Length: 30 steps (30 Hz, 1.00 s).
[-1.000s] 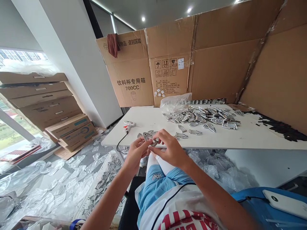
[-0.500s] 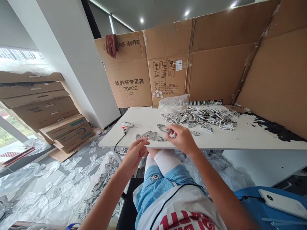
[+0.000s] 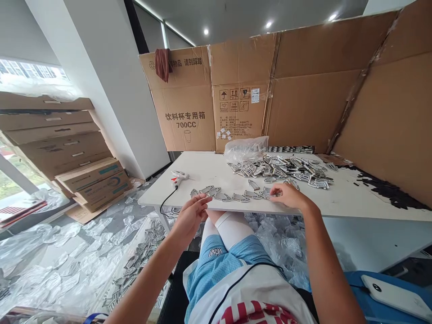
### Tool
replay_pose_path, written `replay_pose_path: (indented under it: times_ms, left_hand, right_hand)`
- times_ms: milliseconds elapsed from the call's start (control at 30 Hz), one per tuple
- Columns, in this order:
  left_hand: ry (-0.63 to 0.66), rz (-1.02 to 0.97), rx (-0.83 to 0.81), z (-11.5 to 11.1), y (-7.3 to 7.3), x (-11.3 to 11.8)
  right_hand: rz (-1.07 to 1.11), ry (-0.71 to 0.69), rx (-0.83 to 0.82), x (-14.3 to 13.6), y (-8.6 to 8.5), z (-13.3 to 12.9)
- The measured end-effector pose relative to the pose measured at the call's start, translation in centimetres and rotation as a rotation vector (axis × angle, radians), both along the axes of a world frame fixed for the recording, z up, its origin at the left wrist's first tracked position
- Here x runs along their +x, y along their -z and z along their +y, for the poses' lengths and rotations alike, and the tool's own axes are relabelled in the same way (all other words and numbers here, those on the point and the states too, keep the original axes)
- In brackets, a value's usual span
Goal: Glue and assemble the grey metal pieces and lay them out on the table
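Note:
A row of flat, grey boat-shaped pieces (image 3: 240,198) with dark and pale outlines lies along the near edge of the white table (image 3: 189,166). At its right end, my right hand (image 3: 289,196) has its fingertips closed on one such piece (image 3: 266,192), partly covered by the fingers. My left hand (image 3: 192,212) hovers at the table edge by the row's left part, fingers loosely bent and apart, with nothing visible in it. One more piece (image 3: 253,184) lies just behind the row.
A heap of similar pieces (image 3: 283,168) lies at the back, beside a clear plastic bag (image 3: 246,149). A white glue gun (image 3: 178,178) with a black cord stands left. Black scraps (image 3: 388,189) lie right. Cardboard walls (image 3: 303,99) enclose the table; plastic bags (image 3: 50,261) cover the floor.
My right hand has moved right and down to the row's end, from holding a piece above the table. My left hand has barely moved. The view has shifted slightly.

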<state>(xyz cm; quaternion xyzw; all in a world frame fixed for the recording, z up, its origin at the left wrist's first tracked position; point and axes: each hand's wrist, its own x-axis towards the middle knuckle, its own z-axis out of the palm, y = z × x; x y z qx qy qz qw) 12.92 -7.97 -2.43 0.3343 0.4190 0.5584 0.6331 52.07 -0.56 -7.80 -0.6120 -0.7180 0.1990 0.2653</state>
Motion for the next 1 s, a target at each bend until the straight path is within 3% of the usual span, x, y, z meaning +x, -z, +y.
replay_pose_path:
  times_ms: [167, 267, 400, 467, 600, 700, 833, 900, 1000]
  left_hand:
    - [0.025, -0.021, -0.012, -0.6, -0.8, 0.5]
    - [0.009, -0.035, -0.015, -0.7, -1.2, 0.8]
    - [0.029, -0.042, 0.006, -0.6, -1.1, 0.7]
    - [0.071, -0.011, 0.035, -0.5, -0.9, 0.6]
    - [0.106, 0.116, 0.088, -0.4, -0.3, 0.2]
    - [0.131, 0.204, 0.091, -0.5, 0.0, 0.1]
    - [0.177, 0.165, 0.108, -0.6, -0.1, 0.4]
    - [0.171, 0.083, 0.088, -0.6, -0.3, 0.5]
    - [0.182, -0.023, 0.007, -0.4, -0.4, 0.6]
  right_hand:
    - [-0.003, -0.003, -0.025, 0.6, 0.4, 0.2]
    - [0.018, -0.010, 0.044, 1.6, 0.6, 0.4]
    - [-0.040, 0.334, 0.259, 4.0, 2.4, 1.7]
    - [-0.070, 0.503, 0.283, 5.0, 3.8, 2.2]
    - [-0.057, 0.661, 0.251, 5.9, 5.9, 2.6]
    - [-0.029, 0.715, 0.267, 5.8, 6.5, 2.4]
    - [0.020, 0.754, 0.309, 5.5, 5.7, 2.4]
    - [0.071, 0.738, 0.330, 5.0, 4.4, 2.2]
    - [0.269, 0.599, 0.404, 3.0, 1.7, 1.4]
